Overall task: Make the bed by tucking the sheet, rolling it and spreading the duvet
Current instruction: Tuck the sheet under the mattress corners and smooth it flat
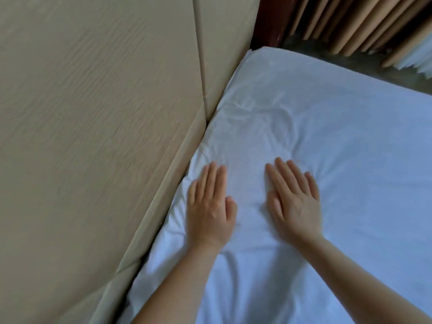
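Note:
A white sheet (339, 127) covers the mattress and fills the right half of the view, with soft wrinkles near the headboard side. My left hand (210, 206) lies flat on the sheet close to the headboard edge, palm down, fingers straight and together. My right hand (294, 199) presses flat on the sheet a little to the right, fingers spread slightly. Neither hand holds anything. No duvet is in view.
A beige padded headboard (93, 136) rises along the left, touching the mattress edge. A dark wooden post (266, 22) stands at the far corner. Tan pleated curtains (364, 24) hang beyond the bed, above a strip of dark floor (346, 57).

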Tool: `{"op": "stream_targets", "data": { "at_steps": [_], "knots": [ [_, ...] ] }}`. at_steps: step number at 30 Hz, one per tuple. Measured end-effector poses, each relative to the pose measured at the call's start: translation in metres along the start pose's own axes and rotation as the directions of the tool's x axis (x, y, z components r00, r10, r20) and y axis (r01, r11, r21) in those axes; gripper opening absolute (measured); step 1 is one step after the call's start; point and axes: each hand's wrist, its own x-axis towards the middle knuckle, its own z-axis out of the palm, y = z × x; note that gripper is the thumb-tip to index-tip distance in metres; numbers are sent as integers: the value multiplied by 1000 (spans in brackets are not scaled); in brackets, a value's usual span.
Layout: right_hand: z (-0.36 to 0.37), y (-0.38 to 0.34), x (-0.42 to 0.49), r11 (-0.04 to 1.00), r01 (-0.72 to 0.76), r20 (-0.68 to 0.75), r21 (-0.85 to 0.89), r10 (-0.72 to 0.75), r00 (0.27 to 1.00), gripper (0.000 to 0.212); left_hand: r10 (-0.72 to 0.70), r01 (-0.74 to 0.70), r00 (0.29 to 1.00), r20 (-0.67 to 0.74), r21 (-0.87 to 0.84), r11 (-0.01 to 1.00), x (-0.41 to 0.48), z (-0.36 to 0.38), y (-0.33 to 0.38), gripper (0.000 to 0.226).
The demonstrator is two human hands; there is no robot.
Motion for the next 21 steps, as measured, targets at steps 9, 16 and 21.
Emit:
{"op": "stream_targets", "data": {
  "at_steps": [9,16,21],
  "knots": [
    [12,0,-22,998,-58,-21,-25,58,998,62,-62,43,984,164,122,992,-14,2,2,68],
    [30,5,-20,997,-52,-75,-53,48,996,61,-60,34,986,159,162,986,-11,22,-4,66],
    [36,5,-21,997,-50,-74,-51,47,996,63,-51,22,989,136,202,979,-13,27,-6,65]
  ]
}}
